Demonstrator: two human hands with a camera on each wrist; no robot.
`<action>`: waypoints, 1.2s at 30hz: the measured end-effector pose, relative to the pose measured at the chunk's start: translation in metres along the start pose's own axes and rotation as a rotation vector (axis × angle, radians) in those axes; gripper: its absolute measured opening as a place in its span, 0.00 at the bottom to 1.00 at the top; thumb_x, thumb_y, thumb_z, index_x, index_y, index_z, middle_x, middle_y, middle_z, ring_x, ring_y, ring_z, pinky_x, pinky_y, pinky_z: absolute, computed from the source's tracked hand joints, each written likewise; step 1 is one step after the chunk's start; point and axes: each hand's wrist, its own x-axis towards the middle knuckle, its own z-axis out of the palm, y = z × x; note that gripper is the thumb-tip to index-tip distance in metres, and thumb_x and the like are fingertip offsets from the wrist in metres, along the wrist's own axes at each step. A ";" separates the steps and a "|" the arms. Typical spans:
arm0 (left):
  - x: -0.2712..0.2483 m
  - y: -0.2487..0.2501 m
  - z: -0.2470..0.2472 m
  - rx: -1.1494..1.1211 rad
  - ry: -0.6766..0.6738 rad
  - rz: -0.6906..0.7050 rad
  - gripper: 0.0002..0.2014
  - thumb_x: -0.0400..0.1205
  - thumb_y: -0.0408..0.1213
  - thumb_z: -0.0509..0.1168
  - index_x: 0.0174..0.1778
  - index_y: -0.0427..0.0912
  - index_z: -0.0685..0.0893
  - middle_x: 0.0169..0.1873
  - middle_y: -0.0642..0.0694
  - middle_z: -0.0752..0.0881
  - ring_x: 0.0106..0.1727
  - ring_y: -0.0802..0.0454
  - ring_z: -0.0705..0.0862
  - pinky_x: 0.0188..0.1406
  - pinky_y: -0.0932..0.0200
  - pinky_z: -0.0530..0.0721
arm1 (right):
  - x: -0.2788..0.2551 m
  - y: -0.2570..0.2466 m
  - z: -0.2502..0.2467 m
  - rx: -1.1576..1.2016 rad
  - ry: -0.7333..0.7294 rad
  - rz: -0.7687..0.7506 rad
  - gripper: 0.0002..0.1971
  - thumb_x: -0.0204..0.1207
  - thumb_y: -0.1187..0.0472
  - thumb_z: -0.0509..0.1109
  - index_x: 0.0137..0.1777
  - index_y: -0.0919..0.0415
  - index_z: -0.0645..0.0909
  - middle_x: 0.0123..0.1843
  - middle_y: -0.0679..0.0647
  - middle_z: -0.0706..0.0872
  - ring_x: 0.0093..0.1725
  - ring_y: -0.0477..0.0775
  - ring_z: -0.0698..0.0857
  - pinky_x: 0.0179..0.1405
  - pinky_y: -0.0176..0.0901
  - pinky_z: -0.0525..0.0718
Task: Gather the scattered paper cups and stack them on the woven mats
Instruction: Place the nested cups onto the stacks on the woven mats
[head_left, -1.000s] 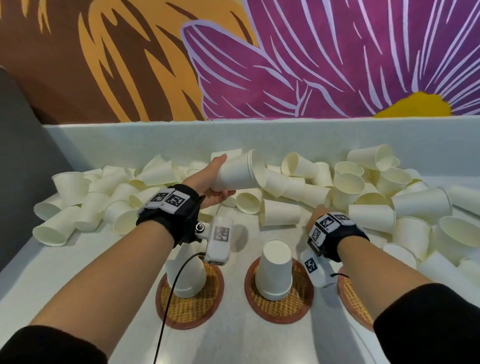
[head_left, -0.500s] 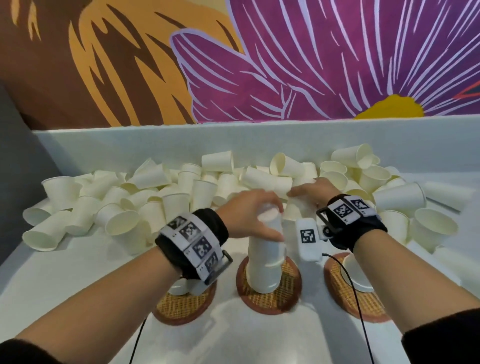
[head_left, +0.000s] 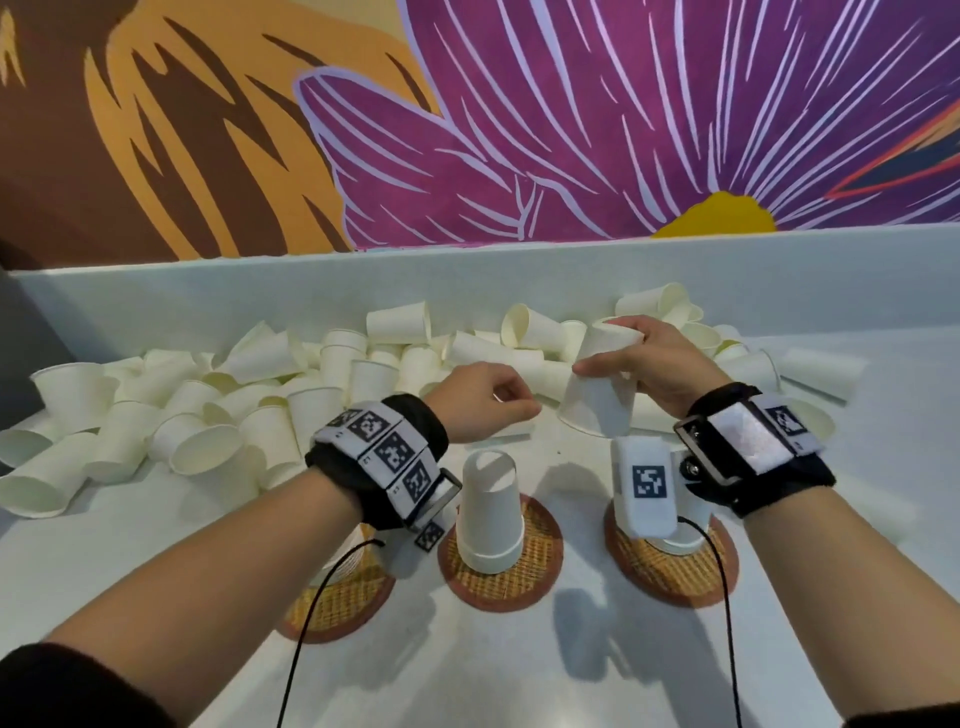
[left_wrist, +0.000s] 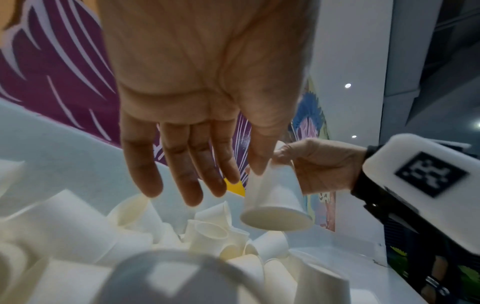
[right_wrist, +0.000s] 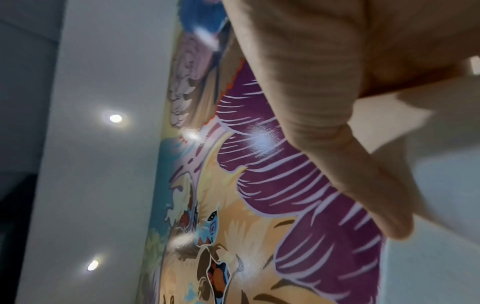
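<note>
Landmark: the middle mat (head_left: 501, 574), one of the round woven mats set in a row at the near edge of the white table (head_left: 156, 530).
Mats: three were counted. The left mat (head_left: 337, 605) lay to the left of the middle mat and the right mat (head_left: 670, 571) to its right.
Middle stack (head_left: 491, 506): it stood mouth down on the middle mat, probably because each new cup can slip over the last that way. At least two cups were nested in it; the exact number could not be told.
Other stacks: each side mat carried cups too, but a wrist band hid most of them, so they could not be counted.
Left hand (head_left: 480, 400): it hovered just beyond the middle mat and held nothing. In the left wrist view its fingers (left_wrist: 182, 164) hung straight and relaxed. It was likely free to reach for another cup.
Right hand (head_left: 652, 364): it hung beyond the middle mat and to its right, gripping the held cup (head_left: 597, 405) around its closed end.
Held cup: one, carried mouth down above the table, which suits dropping it over a stack. Which mat it was meant for could not be told.
Loose cups (head_left: 249, 395): they were heaped farthest from the middle mat, against the white back wall (head_left: 208, 306). There were several dozen lying on their sides or tilted, too tangled to count, so most of the gathering was judged still to do.
</note>
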 end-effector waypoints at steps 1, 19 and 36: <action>0.005 0.004 0.001 0.011 0.005 0.008 0.12 0.79 0.44 0.68 0.53 0.41 0.87 0.45 0.51 0.84 0.46 0.57 0.79 0.39 0.74 0.74 | -0.006 -0.002 -0.007 -0.035 0.019 -0.031 0.36 0.51 0.62 0.85 0.61 0.59 0.77 0.53 0.54 0.84 0.52 0.55 0.83 0.51 0.48 0.84; 0.067 -0.011 -0.005 0.115 -0.011 -0.270 0.09 0.79 0.41 0.69 0.49 0.40 0.87 0.35 0.49 0.86 0.35 0.54 0.83 0.31 0.65 0.75 | -0.041 0.022 -0.077 -0.507 0.028 0.032 0.31 0.57 0.69 0.82 0.60 0.55 0.75 0.54 0.52 0.81 0.54 0.58 0.80 0.45 0.45 0.79; 0.090 -0.061 0.022 0.224 -0.172 -0.448 0.13 0.78 0.43 0.70 0.53 0.40 0.82 0.45 0.45 0.81 0.46 0.48 0.78 0.36 0.60 0.76 | -0.001 0.046 -0.050 -0.649 -0.073 0.208 0.36 0.61 0.46 0.81 0.68 0.56 0.74 0.66 0.54 0.80 0.57 0.51 0.78 0.59 0.45 0.77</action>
